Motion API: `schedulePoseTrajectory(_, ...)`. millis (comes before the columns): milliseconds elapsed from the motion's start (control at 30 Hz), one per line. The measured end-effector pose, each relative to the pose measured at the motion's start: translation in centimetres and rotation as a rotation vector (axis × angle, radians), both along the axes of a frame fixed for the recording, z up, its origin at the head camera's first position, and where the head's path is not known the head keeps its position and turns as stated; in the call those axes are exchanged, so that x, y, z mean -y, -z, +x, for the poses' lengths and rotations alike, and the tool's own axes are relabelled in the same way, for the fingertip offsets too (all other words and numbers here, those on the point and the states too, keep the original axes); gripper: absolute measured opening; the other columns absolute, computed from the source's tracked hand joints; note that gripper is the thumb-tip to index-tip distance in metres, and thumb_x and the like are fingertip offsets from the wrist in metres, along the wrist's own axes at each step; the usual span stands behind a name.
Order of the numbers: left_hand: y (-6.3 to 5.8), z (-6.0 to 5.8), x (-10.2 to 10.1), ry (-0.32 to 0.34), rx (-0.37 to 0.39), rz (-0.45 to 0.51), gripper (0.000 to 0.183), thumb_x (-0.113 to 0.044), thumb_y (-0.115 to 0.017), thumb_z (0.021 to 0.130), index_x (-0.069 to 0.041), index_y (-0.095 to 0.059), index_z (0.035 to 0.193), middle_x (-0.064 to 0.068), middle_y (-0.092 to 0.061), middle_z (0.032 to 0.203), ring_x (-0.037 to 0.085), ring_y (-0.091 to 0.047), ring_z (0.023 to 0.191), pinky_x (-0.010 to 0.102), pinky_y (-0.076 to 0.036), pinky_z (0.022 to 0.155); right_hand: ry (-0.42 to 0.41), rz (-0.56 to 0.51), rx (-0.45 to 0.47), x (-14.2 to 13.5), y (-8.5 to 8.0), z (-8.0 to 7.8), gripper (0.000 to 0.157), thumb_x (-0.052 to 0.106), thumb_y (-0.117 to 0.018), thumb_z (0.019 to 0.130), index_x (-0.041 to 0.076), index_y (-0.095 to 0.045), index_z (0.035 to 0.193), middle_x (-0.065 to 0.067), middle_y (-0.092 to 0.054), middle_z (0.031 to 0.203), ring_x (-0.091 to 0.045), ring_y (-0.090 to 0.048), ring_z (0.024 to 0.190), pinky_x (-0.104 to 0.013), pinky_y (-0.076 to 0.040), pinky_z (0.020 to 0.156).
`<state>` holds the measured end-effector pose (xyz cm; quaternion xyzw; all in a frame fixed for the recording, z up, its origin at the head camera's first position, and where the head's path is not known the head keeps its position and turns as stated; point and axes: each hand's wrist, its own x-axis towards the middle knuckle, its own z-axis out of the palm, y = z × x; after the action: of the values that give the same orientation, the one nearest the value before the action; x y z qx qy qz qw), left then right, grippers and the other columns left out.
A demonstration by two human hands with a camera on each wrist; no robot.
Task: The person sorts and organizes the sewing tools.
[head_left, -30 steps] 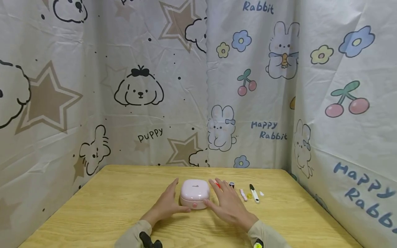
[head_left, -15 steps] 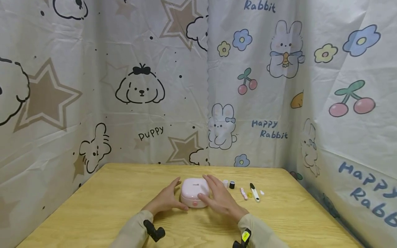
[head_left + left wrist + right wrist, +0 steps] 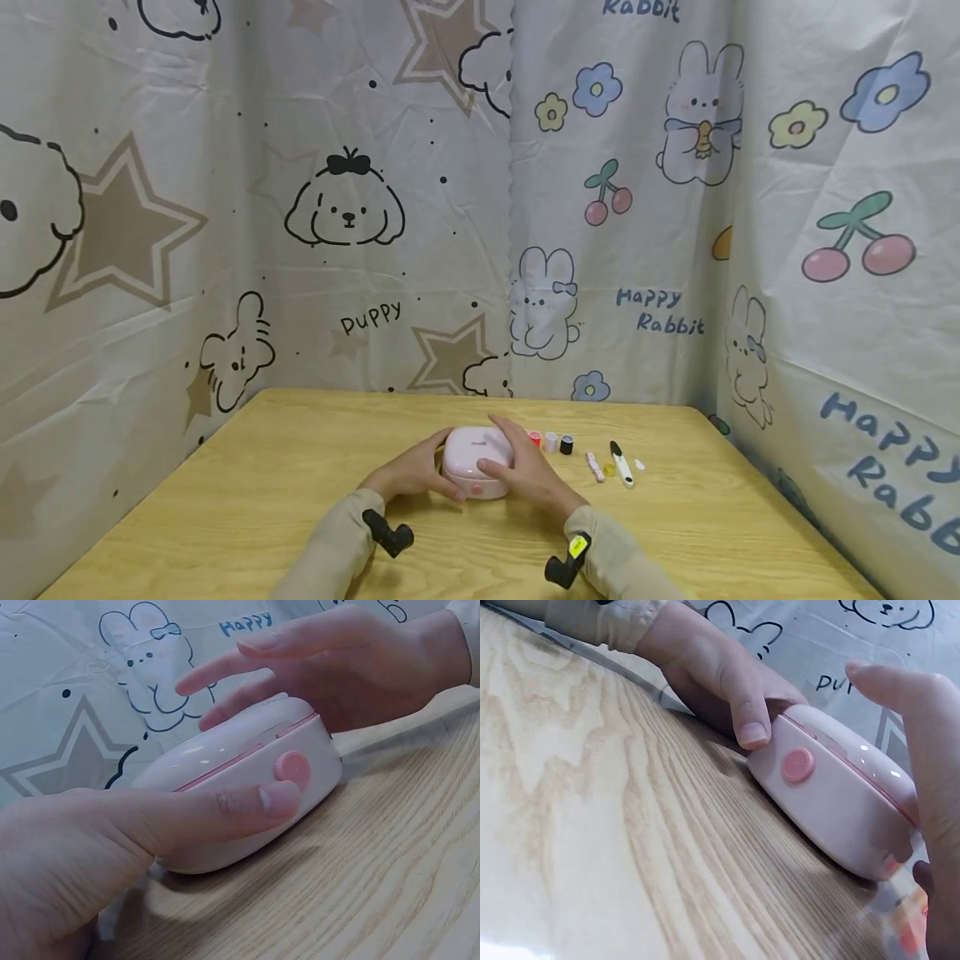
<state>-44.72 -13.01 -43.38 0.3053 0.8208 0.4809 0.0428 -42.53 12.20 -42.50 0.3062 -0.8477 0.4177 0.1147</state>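
Note:
A pale pink lidded box [image 3: 474, 446] with rounded corners stands on the table, its lid down. On its front is a round pink button [image 3: 292, 768]. My left hand [image 3: 412, 468] grips the box's left side, its thumb along the front beside the button; its other fingers are mostly hidden behind the box. Around the right side my right hand [image 3: 536, 477] is held with fairly straight, spread fingers. Its thumb lies over the lid's right part in the head view; whether it touches cannot be told.
Right of the box lie small spools, one red [image 3: 535, 437], one white [image 3: 551, 442], one black [image 3: 567, 445]. Further right are a slim pink item [image 3: 595, 467], a yellow piece [image 3: 609, 470], a black-and-white tool [image 3: 621, 464] and a small white piece [image 3: 639, 464]. Printed curtains [image 3: 442, 250] surround the wooden table [image 3: 300, 467].
My left hand has closed in on the box's left side. The right hand has moved left, from beside the box to its right edge, uncovering the spools. The head view has shifted slightly.

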Motion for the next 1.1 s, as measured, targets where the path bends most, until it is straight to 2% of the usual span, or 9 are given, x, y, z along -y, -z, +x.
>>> schedulePoseTrajectory(67, 0.0, 0.0, -0.1, 0.003, -0.002, 0.016, 0.112, -0.028, -0.098, 0.07, -0.003, -0.034, 0.158, 0.014, -0.045, 0.155, 0.037, -0.033, 0.147, 0.06, -0.024, 0.117, 0.006, -0.03, 0.026, -0.1, 0.3, -0.4, 0.08, 0.043, -0.074, 0.094, 0.016, -0.037, 0.16, -0.014, -0.036, 0.161, -0.036, -0.038, 0.144, -0.059, -0.035, 0.111)
schedulePoseTrajectory(200, 0.0, 0.1, -0.3, -0.041, -0.01, 0.013, 0.113, -0.029, -0.098, 0.069, -0.002, -0.034, 0.159, 0.015, -0.048, 0.153, 0.037, -0.039, 0.143, 0.059, -0.03, 0.115, -0.018, -0.063, 0.056, -0.3, 0.5, -0.8, 0.083, 0.041, -0.079, 0.091, 0.013, -0.041, 0.158, -0.013, -0.04, 0.159, -0.035, -0.041, 0.141, -0.057, -0.038, 0.109)
schedulePoseTrajectory(333, 0.1, 0.3, -0.4, -0.053, -0.025, 0.021, 0.11, -0.028, -0.098, 0.069, -0.003, -0.037, 0.158, 0.013, -0.052, 0.149, 0.034, -0.047, 0.136, 0.055, -0.037, 0.11, -0.059, -0.072, 0.052, -0.2, 0.7, -1.1, 0.083, 0.036, -0.084, 0.086, 0.012, -0.045, 0.155, -0.012, -0.043, 0.157, -0.034, -0.046, 0.137, -0.053, -0.042, 0.105)
schedulePoseTrajectory(433, 0.2, 0.2, -0.4, -0.057, -0.035, 0.029, 0.108, -0.026, -0.098, 0.07, -0.004, -0.039, 0.157, 0.012, -0.053, 0.147, 0.032, -0.051, 0.131, 0.053, -0.04, 0.107, -0.065, -0.066, 0.046, -0.1, 0.9, -1.3, 0.083, 0.035, -0.086, 0.085, 0.016, -0.046, 0.155, -0.01, -0.043, 0.157, -0.032, -0.046, 0.136, -0.051, -0.043, 0.104)
schedulePoseTrajectory(733, 0.3, 0.2, -0.7, -0.052, -0.058, 0.02, 0.102, -0.026, -0.096, 0.072, -0.002, -0.042, 0.155, 0.011, -0.056, 0.144, 0.028, -0.054, 0.127, 0.048, -0.042, 0.106, -0.067, -0.03, 0.067, -0.4, 0.9, -1.5, 0.086, 0.036, -0.087, 0.081, 0.016, -0.048, 0.154, -0.017, -0.039, 0.159, -0.036, -0.045, 0.136, -0.056, -0.041, 0.104)
schedulePoseTrajectory(867, 0.3, 0.4, -0.7, -0.075, -0.058, 0.016, 0.103, -0.026, -0.096, 0.072, -0.001, -0.041, 0.155, 0.013, -0.056, 0.144, 0.029, -0.055, 0.126, 0.049, -0.043, 0.105, -0.069, -0.025, 0.076, -0.4, 0.9, -1.7, 0.087, 0.039, -0.087, 0.08, 0.017, -0.048, 0.154, -0.013, -0.041, 0.158, -0.034, -0.047, 0.134, -0.054, -0.042, 0.104)
schedulePoseTrajectory(1100, 0.2, 0.6, -0.5, -0.099, -0.038, -0.003, 0.107, -0.031, -0.097, 0.069, -0.003, -0.041, 0.156, 0.011, -0.056, 0.144, 0.027, -0.056, 0.124, 0.049, -0.044, 0.103, -0.033, -0.022, 0.076, -0.2, 0.9, -1.6, 0.09, 0.042, -0.087, 0.077, 0.014, -0.048, 0.154, -0.018, -0.041, 0.158, -0.038, -0.047, 0.135, -0.056, -0.042, 0.103)
